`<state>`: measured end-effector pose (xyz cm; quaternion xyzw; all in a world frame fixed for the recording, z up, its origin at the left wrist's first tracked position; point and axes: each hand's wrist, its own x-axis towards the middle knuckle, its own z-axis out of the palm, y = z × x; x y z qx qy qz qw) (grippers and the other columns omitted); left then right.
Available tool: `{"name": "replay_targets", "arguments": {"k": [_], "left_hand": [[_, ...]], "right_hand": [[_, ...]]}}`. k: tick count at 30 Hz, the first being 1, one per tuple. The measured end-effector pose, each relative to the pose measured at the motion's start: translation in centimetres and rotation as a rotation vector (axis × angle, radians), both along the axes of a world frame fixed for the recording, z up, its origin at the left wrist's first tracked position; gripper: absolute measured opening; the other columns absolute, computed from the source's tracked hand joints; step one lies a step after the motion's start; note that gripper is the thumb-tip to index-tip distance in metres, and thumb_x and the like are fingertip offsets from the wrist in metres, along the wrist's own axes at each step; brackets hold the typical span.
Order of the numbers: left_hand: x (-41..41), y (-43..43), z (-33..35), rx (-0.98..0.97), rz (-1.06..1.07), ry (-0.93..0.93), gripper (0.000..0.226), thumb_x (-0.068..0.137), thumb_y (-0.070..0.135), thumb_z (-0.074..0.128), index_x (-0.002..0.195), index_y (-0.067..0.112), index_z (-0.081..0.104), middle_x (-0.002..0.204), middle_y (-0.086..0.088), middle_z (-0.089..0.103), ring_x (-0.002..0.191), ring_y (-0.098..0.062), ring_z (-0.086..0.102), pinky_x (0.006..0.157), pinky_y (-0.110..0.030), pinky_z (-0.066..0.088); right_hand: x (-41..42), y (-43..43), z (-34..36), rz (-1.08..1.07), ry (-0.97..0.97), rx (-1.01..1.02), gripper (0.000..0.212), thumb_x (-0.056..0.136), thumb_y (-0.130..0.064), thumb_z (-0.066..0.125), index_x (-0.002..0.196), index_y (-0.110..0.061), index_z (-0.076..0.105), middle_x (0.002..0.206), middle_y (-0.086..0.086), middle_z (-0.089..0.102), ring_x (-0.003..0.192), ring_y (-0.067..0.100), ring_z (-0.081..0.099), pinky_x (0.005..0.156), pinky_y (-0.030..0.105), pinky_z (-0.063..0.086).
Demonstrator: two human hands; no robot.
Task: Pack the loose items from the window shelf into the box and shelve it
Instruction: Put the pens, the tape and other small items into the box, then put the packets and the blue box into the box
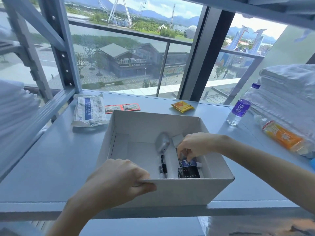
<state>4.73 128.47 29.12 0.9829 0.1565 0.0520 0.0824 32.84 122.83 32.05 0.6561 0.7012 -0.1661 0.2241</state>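
On the shelf (221, 130) far of the open white box (153, 123) lie a mask pack (89, 109) at left, 2 red sachets (122, 107) and a yellow packet (182, 106); 2 bottles sit right (1 upright (239, 108), 1 lying (283, 137)). The left hand (117, 176) grips the box's near rim. The right hand (196, 145) reaches inside, fingertips pinching a blue packet (189, 163) beside a dark pouch (188, 172), pens (163, 167) and a grey gadget (162, 142).

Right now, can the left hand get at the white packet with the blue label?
Probably yes: the left hand only pinches the box rim, and bare shelf lies between it and the white packet.
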Motion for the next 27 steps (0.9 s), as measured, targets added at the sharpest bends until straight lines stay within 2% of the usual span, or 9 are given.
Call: {"name": "replay_targets", "arguments": {"k": [4, 11, 14, 17, 20, 23, 25, 27], "left_hand": [[-0.1, -0.2, 0.5, -0.024, 0.046, -0.032, 0.074, 0.066, 0.081, 0.007, 0.096, 0.033, 0.054, 0.086, 0.011, 0.064, 0.079, -0.010, 0.057, 0.068, -0.030, 0.047], [-0.4, -1.0, 1.6, -0.027, 0.074, -0.071, 0.061, 0.069, 0.081, 0.020, 0.101, 0.043, 0.057, 0.093, 0.019, 0.067, 0.088, -0.004, 0.060, 0.072, -0.028, 0.047], [-1.2, -1.3, 2.3, -0.098, 0.027, -0.209, 0.050, 0.081, 0.075, 0.032, 0.097, 0.040, 0.063, 0.089, 0.021, 0.068, 0.087, 0.004, 0.057, 0.068, -0.020, 0.047], [-3.3, -0.5, 2.9, -0.024, 0.069, -0.387, 0.042, 0.088, 0.064, 0.040, 0.095, 0.035, 0.069, 0.090, 0.023, 0.068, 0.088, 0.008, 0.058, 0.070, -0.015, 0.047], [-5.5, 1.7, 3.4, 0.048, 0.230, -0.570, 0.035, 0.088, 0.051, 0.046, 0.095, 0.029, 0.072, 0.095, 0.016, 0.070, 0.088, 0.000, 0.063, 0.072, -0.023, 0.054], [-6.6, 5.6, 3.0, 0.121, 0.445, -0.690, 0.021, 0.085, 0.030, 0.058, 0.094, 0.020, 0.074, 0.099, 0.004, 0.072, 0.092, -0.014, 0.066, 0.071, -0.030, 0.054], [-6.4, 9.2, 1.5, 0.117, 0.549, -0.647, 0.015, 0.084, 0.016, 0.064, 0.097, 0.019, 0.073, 0.103, 0.002, 0.071, 0.096, -0.019, 0.064, 0.074, -0.032, 0.051], [-5.8, 13.2, -0.8, 0.064, 0.577, -0.535, 0.023, 0.081, 0.008, 0.066, 0.102, 0.018, 0.071, 0.110, 0.000, 0.068, 0.102, -0.023, 0.061, 0.081, -0.036, 0.050]], "right_hand": [[0.1, 0.0, 0.3, 0.080, 0.019, 0.044, 0.023, 0.083, -0.028, 0.065, 0.106, -0.033, 0.061, 0.095, -0.012, 0.058, 0.083, 0.010, 0.052, 0.056, 0.020, 0.033], [-0.7, -0.3, 0.2, 0.151, 0.001, 0.023, 0.018, 0.083, -0.029, 0.063, 0.101, -0.032, 0.063, 0.090, -0.015, 0.050, 0.086, 0.011, 0.056, 0.057, 0.020, 0.034], [-1.6, -0.1, 2.4, 0.196, 0.032, 0.094, 0.025, 0.086, -0.032, 0.061, 0.111, -0.032, 0.060, 0.101, -0.013, 0.050, 0.092, 0.009, 0.055, 0.069, 0.025, 0.042], [-2.9, 1.1, 4.5, 0.285, 0.092, 0.236, 0.025, 0.089, -0.033, 0.058, 0.113, -0.032, 0.060, 0.107, -0.014, 0.053, 0.092, 0.005, 0.054, 0.078, 0.027, 0.048], [-4.1, 3.1, 5.7, 0.313, 0.154, 0.358, 0.023, 0.090, -0.031, 0.058, 0.112, -0.028, 0.061, 0.110, -0.010, 0.058, 0.091, 0.002, 0.054, 0.082, 0.023, 0.047], [-5.4, 5.9, 6.6, 0.318, 0.184, 0.476, 0.022, 0.089, -0.029, 0.059, 0.111, -0.026, 0.063, 0.107, -0.010, 0.059, 0.088, 0.000, 0.053, 0.080, 0.021, 0.044], [-6.2, 7.9, 6.7, 0.297, 0.225, 0.535, 0.022, 0.089, -0.027, 0.061, 0.110, -0.024, 0.064, 0.107, -0.007, 0.060, 0.089, 0.004, 0.055, 0.079, 0.024, 0.045], [-6.8, 9.7, 6.3, 0.261, 0.256, 0.552, 0.023, 0.087, -0.025, 0.064, 0.109, -0.023, 0.065, 0.108, -0.003, 0.061, 0.093, 0.009, 0.059, 0.080, 0.029, 0.047]]}}
